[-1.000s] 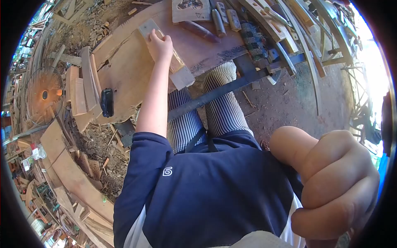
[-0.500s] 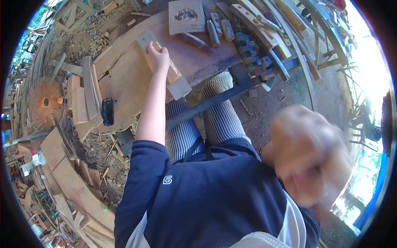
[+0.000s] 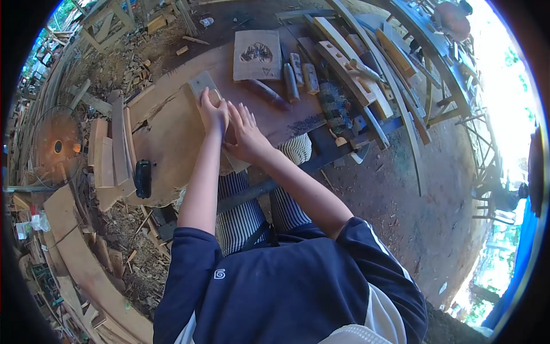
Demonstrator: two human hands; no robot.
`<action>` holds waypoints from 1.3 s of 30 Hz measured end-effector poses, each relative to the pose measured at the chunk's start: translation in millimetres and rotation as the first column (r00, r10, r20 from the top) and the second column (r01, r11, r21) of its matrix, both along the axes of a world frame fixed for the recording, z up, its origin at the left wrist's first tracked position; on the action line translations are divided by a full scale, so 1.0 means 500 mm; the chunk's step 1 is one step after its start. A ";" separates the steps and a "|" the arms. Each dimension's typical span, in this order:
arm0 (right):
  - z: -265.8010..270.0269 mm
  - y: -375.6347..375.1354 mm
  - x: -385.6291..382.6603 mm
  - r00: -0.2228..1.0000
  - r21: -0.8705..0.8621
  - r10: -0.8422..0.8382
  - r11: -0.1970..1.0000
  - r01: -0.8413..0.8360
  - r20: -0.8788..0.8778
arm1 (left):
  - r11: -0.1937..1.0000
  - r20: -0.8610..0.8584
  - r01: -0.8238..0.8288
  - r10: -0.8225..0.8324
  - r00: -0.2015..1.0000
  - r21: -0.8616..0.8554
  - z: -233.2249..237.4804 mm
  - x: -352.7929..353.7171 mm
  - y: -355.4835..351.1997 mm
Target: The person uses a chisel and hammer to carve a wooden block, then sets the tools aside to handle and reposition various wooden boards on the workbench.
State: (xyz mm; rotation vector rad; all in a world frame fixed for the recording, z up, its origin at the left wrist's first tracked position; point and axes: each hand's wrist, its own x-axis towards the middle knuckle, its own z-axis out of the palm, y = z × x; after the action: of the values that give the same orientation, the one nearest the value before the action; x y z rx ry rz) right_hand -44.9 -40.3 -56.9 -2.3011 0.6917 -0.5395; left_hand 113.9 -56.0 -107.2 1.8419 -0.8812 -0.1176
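Observation:
My left hand (image 3: 213,114) grips a narrow wooden piece (image 3: 215,97) that lies along a flat grey board (image 3: 198,82). Only a tan end of that piece shows between thumb and fingers. Close beside it, my right hand (image 3: 247,136) rests over the nearer part, its fingers stretched out and nothing visible within them. Both hands hide most of the piece. Under the board is a broad wooden worktop (image 3: 166,149). To the right lie a dark rounded wooden piece (image 3: 266,95), a cylindrical handle-like tool (image 3: 290,83) and two small carved blocks (image 3: 310,78).
A square panel with a dark carved hollow (image 3: 246,66) lies at the worktop's far side. Long timbers (image 3: 349,74) are stacked at right, near a patterned cloth (image 3: 334,106). A black object (image 3: 143,179) sits at the left edge, near a fan (image 3: 58,147). Another person (image 3: 452,22) is far right.
My right hand, raised and blurred near the camera at right before, has come down beside my left hand on the wooden piece. My left hand stays on it. The view has shifted slightly.

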 end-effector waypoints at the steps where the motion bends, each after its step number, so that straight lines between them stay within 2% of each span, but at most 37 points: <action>1: -0.009 -0.001 0.006 1.000 0.023 -0.004 1.000 0.005 -0.029 | 1.000 -0.029 0.004 -0.004 1.000 0.007 0.003 0.000 0.001; 5: -0.036 0.038 -0.020 0.999 0.030 0.048 0.998 -0.049 0.021 | 0.997 -0.025 0.013 -0.011 1.000 0.080 -0.001 -0.027 0.041; 9: -0.022 0.076 -0.071 0.998 0.046 0.061 0.997 -0.062 0.008 | 0.996 -0.020 0.040 -0.039 0.999 0.082 0.002 -0.077 0.081; 11: -0.021 0.084 -0.086 0.996 0.104 0.083 0.991 -0.086 0.028 | 0.998 -0.025 0.016 -0.015 1.000 0.054 -0.007 -0.088 0.087; 14: -0.031 0.076 -0.075 0.996 0.100 0.079 0.992 -0.082 0.032 | 0.999 -0.022 -0.001 0.002 1.000 0.041 -0.016 -0.089 0.082; 19: -0.018 -0.017 0.037 0.996 0.043 0.079 0.996 -0.080 0.044 | 0.994 0.045 -0.012 0.007 0.999 0.104 -0.018 0.054 -0.020; 21: -0.026 -0.073 0.118 0.996 0.050 0.053 0.997 -0.056 0.066 | 0.985 0.045 0.079 -0.086 0.995 0.151 -0.020 0.154 -0.092; 24: -0.057 -0.136 0.221 0.997 0.030 0.019 0.999 -0.022 0.074 | 0.989 0.042 0.099 -0.104 0.994 0.108 -0.030 0.257 -0.168; 26: -0.055 -0.143 0.236 0.997 0.010 0.005 1.000 -0.005 0.083 | 0.986 0.036 0.114 -0.119 0.992 0.119 -0.026 0.282 -0.173; 28: -0.029 -0.112 0.193 0.996 0.001 -0.010 1.000 0.010 0.092 | 0.984 0.066 0.109 -0.120 0.991 0.143 -0.030 0.259 -0.152; 30: -0.010 -0.062 0.129 0.995 0.006 -0.016 1.000 0.015 0.102 | 0.977 0.065 0.096 -0.110 0.992 0.191 0.005 0.169 -0.081; 31: -0.014 -0.033 0.095 0.997 0.020 -0.018 1.000 0.017 0.079 | 0.973 0.144 0.123 -0.153 0.978 0.196 -0.003 0.133 -0.045; 33: -0.023 0.030 0.015 0.996 0.027 0.014 0.999 -0.017 0.091 | 0.970 0.093 0.122 -0.144 0.985 0.210 -0.001 0.030 0.044; 36: -0.046 0.105 -0.077 0.997 -0.014 0.065 0.998 -0.064 0.049 | 0.984 0.036 0.126 -0.131 0.991 0.123 -0.011 -0.083 0.137; 39: -0.039 0.110 -0.085 0.998 -0.023 0.067 0.997 -0.067 -0.016 | 0.987 0.051 0.098 -0.106 0.993 0.130 -0.009 -0.091 0.141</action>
State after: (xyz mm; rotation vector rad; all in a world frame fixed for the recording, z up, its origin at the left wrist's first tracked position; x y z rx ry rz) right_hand -87.6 14.7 -76.6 -2.3436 0.6159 -0.5021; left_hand 68.4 14.7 -111.8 1.9263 -1.0291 -0.1895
